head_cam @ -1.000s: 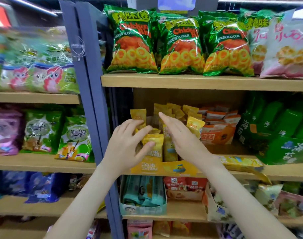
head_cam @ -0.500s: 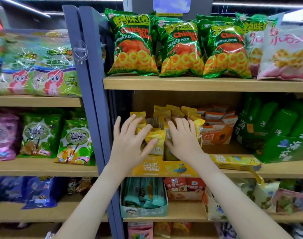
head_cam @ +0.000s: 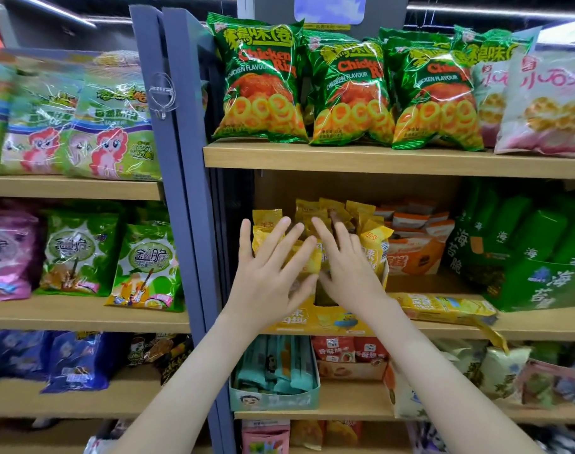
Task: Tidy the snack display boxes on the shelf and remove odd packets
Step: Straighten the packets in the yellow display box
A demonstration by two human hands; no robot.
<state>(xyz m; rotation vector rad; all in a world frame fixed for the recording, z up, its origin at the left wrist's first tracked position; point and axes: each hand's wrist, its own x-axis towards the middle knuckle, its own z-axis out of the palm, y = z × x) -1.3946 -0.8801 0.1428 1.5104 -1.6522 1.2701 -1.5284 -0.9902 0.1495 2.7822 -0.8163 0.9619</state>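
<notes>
Wooden shelf (head_cam: 525, 330), yellow packets (head_cam: 373, 239) behind spread fingers (head_cam: 276, 244), left hand (head_cam: 266, 276), right hand (head_cam: 348, 273)

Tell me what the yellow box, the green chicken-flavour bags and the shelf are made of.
The yellow display box looks like printed cardboard, matte, with a stiff flat front. The green chicken-flavour bags are probably shiny plastic foil; they crinkle and glint. The shelf board is wood-look, pale grain, maybe laminate.

Front yellow packets (head_cam: 374, 235) in the yellow box (head_cam: 332, 319) are hidden under left grip (head_cam: 266, 276) and right grip (head_cam: 348, 273); print there unreadable. Fingertip contact: cannot tell. At right edge, pink bag (head_cam: 548, 106) cut off. At left, pony bags (head_cam: 112, 126) blurred. At lower edge, bottom packets (head_cam: 264, 437) cut off.
</notes>
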